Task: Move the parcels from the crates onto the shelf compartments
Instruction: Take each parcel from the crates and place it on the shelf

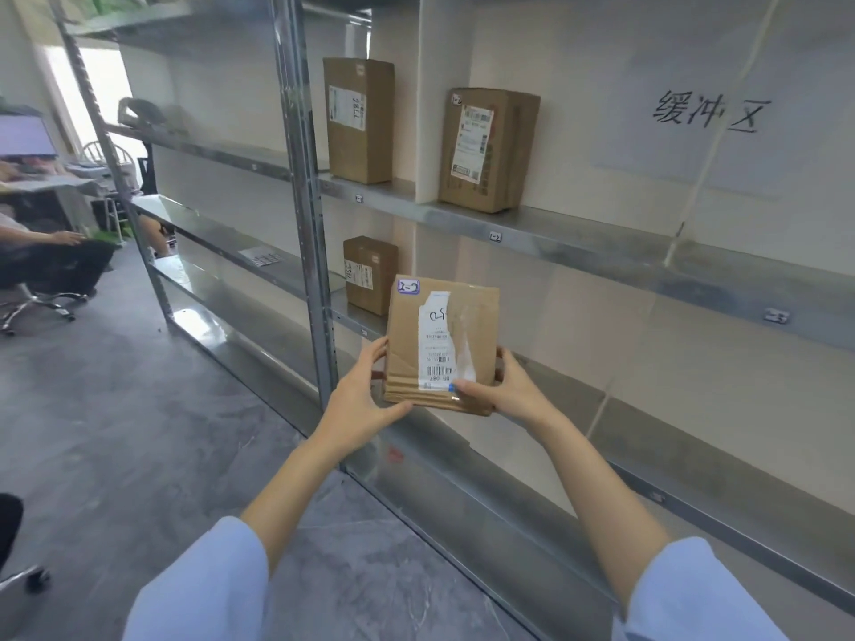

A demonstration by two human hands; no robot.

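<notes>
Both grips, left hand (365,400) and right hand (504,386), hold parcel (442,344) by bottom corners; light, stiff cardboard, tape slick.

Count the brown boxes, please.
4. A tall box and a wide box stand on the upper shelf, a divider between them; a small box stands on the shelf below; the left hand and right hand hold a labelled parcel. None looks hidden.

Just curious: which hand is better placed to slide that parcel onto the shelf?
Probably the right hand: it grips the parcel on the side nearest the shelf; the left hand holds the aisle side.
</notes>
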